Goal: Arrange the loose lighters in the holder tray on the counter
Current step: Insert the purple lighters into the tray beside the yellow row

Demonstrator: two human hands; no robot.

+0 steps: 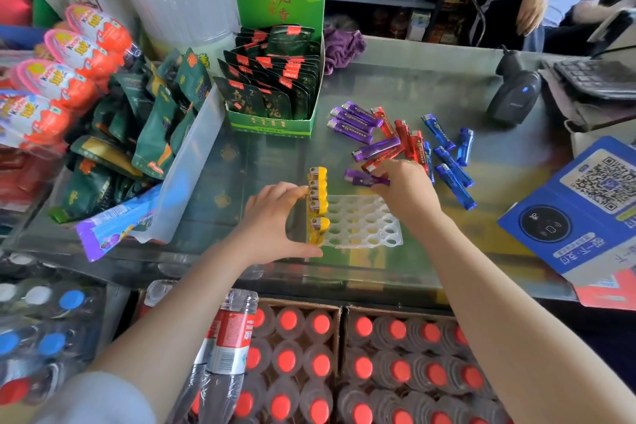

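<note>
Shop clutter rings a glass counter point(395, 86): snack packets on the left, a green display box point(275, 120) at the back, a scanner point(514, 96) and a blue QR sign point(581, 203) to the right, crates of red-capped bottles below the near edge.

Near the front of the counter lies the white tray point(364, 227), a grid of round holes. Its left column holds yellow lighters point(318, 196) standing upright; five can be counted, the nearest one set slightly apart from the rest. Every other hole in view is empty.

Left hand point(275, 220) steadies that side: fingers spread, the fingertips against the yellow row and the thumb resting at the tray's near-left corner. It braces rather than holds anything.

Right hand point(406, 189) hovers over the tray's far-right corner, pinching a purple lighter point(364, 179) that lies level, pointing left, not yet over a hole.

Behind it the loose pile point(406, 141) is spread on the counter: purple ones at the back left, red in the middle, blue to the right, some overlapping. The count is well over a dozen, though the exact number is hard to tell.

Judging by this, the job is early: one column filled, one lighter in hand, most of the tray and nearly the whole pile left to do.
</note>
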